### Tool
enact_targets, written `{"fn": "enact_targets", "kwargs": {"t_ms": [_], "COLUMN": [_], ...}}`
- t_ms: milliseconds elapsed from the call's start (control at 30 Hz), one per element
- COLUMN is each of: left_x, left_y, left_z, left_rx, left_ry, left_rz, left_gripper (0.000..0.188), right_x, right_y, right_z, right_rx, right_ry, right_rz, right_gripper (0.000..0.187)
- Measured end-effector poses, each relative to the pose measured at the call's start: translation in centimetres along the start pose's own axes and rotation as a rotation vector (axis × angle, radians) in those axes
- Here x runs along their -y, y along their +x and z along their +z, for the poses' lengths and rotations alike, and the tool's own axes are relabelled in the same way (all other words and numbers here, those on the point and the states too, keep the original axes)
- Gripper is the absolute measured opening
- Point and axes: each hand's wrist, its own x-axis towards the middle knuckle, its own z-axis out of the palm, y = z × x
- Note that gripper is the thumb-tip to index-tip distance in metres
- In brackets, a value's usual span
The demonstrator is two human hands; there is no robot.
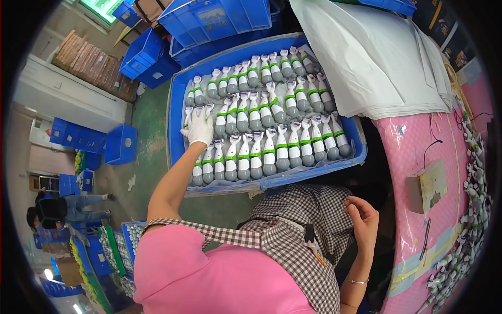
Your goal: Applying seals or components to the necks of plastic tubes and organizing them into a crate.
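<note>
A blue crate point(266, 183) in front of me holds three rows of bottle-shaped pieces point(269, 152), each with a grey rounded end, a white body and a bright green band. My left hand point(198, 128), in a white glove, reaches to the left end of the middle row. Its fingers are closed around a piece there, partly hidden by the glove. Bare and raised beside the checked apron point(293, 230), my right hand point(363, 217) has its fingers curled in toward the thumb. Nothing shows in it.
White sheets point(376, 63) lie stacked at the upper right. On the pink-covered table point(392, 157) are a small box point(426, 186) and a heap of similar pieces point(465, 251). Blue bins point(214, 21) stand behind the crate. Another person point(73, 209) is at the far left.
</note>
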Motion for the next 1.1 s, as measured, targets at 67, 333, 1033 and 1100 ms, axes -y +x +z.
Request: {"fn": "enact_targets", "kwargs": {"t_ms": [67,333,1033,1100], "left_x": [-1.0,-10.2,-9.6,-10.7], "left_y": [0.4,-1.7,-1.6,-2.2], "left_z": [-0.2,-1.2,-0.9,-1.6], "left_rx": [-0.188,0.104,0.101,0.109], "left_ry": [-0.151,0.019,-0.018,-0.007], "left_rz": [0.128,0.164,0.013,-0.022], "left_gripper": [0.04,0.058,0.056,0.055], "right_x": [-0.2,-0.3,-3.1,-3.4], "right_y": [-0.3,-0.3,-2.7,-2.7], "right_z": [-0.5,-0.2,-2.7,-3.0], "right_rx": [-0.001,-0.014,-0.122,-0.122], "right_ry": [0.02,0.028,0.122,0.13], "right_rz": [0.006,0.003,0.027,0.034], "right_gripper": [0.021,0.022,0.022,0.022]}}
